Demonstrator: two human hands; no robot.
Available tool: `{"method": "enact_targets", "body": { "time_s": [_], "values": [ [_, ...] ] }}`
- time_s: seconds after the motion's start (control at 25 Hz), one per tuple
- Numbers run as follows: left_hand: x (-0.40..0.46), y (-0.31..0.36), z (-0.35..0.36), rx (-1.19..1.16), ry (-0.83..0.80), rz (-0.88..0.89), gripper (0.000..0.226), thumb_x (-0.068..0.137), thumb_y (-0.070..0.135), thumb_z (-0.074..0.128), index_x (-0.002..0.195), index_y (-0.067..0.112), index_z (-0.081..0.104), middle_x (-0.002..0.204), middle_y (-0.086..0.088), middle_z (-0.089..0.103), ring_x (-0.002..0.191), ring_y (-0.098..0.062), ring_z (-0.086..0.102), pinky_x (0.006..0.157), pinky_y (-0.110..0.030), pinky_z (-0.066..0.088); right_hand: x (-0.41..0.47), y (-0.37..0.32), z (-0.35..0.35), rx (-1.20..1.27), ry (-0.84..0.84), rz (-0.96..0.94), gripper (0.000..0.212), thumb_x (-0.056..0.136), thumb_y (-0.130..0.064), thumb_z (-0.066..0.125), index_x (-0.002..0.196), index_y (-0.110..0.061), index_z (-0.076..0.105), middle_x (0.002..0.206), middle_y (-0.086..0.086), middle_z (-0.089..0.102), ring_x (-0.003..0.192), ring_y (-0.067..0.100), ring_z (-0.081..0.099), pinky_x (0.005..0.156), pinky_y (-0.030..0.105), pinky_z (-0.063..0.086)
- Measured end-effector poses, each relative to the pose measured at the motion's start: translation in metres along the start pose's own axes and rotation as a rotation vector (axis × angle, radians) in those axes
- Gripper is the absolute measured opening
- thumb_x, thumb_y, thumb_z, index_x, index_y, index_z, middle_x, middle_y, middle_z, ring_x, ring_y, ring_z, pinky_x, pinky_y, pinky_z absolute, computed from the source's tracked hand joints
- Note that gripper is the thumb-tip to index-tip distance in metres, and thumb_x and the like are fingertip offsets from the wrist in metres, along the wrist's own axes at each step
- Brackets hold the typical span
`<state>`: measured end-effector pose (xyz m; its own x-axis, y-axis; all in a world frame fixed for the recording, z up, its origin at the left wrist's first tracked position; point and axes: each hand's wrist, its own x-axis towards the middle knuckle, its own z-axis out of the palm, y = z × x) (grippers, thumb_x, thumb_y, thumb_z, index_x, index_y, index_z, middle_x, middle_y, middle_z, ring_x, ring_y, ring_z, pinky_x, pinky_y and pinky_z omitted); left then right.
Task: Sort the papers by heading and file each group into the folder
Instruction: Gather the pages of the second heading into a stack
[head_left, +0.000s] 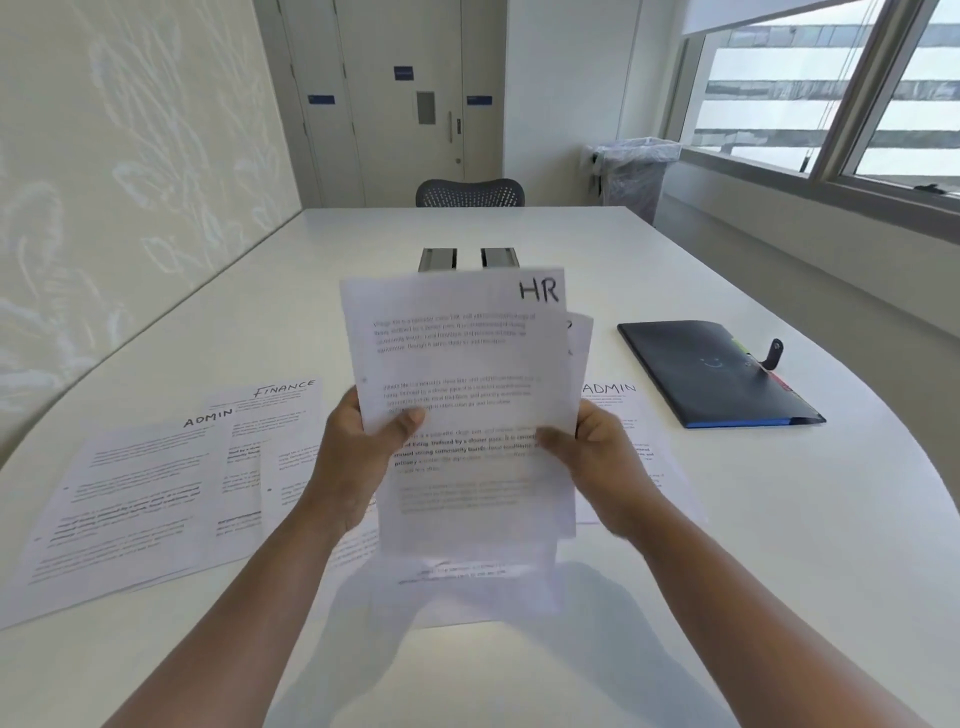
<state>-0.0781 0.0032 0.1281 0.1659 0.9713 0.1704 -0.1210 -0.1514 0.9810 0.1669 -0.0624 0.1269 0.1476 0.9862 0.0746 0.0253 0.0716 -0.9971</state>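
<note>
now both hands, left hand (348, 457) and right hand (597, 457), grip the hr papers (462, 364).

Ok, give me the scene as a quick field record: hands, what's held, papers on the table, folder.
left hand: grips held stack, thumb on front
right hand: grips the same stack
held stack: top sheet headed HR, more sheets behind
left papers: ADMIN sheet flat, overlapping FINANCE sheet
right paper: headed ADMIN, partly hidden
folder: dark, closed, far right on table
</note>
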Motion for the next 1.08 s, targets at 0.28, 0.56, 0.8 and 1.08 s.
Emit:
{"method": "enact_targets", "body": {
  "time_s": [0.28, 0.56, 0.8, 1.08],
  "values": [
    [-0.012, -0.019, 0.048, 0.022, 0.001, -0.007, 0.049, 0.086, 0.022, 0.080, 0.132, 0.016, 0.063, 0.122, -0.004, 0.074, 0.115, -0.025, 0.069, 0.096, -0.044, 0.057, 0.006, 0.021, -0.039, -0.178, -0.058, 0.051, 0.028, 0.098, -0.004, 0.066, 0.120, -0.020, 0.074, 0.112, -0.005, 0.079, 0.104, 0.020, 0.075, 0.098, 0.051, 0.058],
    [-0.002, -0.055, 0.078, 0.084, 0.006, -0.171, 0.027, 0.091, 0.016, 0.075, 0.117, 0.014, 0.073, 0.114, -0.003, 0.078, 0.107, -0.023, 0.074, 0.092, -0.040, 0.056, 0.017, 0.031, -0.086, -0.073, -0.048, 0.118, 0.013, 0.099, -0.019, 0.068, 0.111, -0.021, 0.073, 0.110, -0.005, 0.079, 0.102, 0.020, 0.076, 0.091, 0.040, 0.061],
    [0.002, -0.108, 0.096, 0.303, 0.203, -0.221, 0.011, 0.094, 0.024, 0.073, 0.104, 0.025, 0.075, 0.101, 0.007, 0.079, 0.101, -0.017, 0.073, 0.089, -0.035, 0.057, 0.030, 0.073, -0.157, -0.820, 0.197, 0.355, 0.071, 0.092, -0.044, 0.066, 0.153, -0.019, 0.041, 0.153, 0.002, 0.043, 0.141, 0.031, 0.039, 0.111, 0.049, 0.040],
    [0.001, -0.109, 0.101, 0.436, 0.236, -0.223, 0.011, 0.096, 0.027, 0.071, 0.106, 0.023, 0.074, 0.097, 0.010, 0.077, 0.092, -0.015, 0.073, 0.079, -0.032, 0.057, 0.030, 0.088, -0.162, -0.652, 0.020, 0.272, 0.080, 0.085, -0.030, 0.080, 0.154, -0.018, 0.041, 0.144, 0.001, 0.046, 0.136, 0.025, 0.042, 0.085, 0.039, 0.055]
  ]
}}
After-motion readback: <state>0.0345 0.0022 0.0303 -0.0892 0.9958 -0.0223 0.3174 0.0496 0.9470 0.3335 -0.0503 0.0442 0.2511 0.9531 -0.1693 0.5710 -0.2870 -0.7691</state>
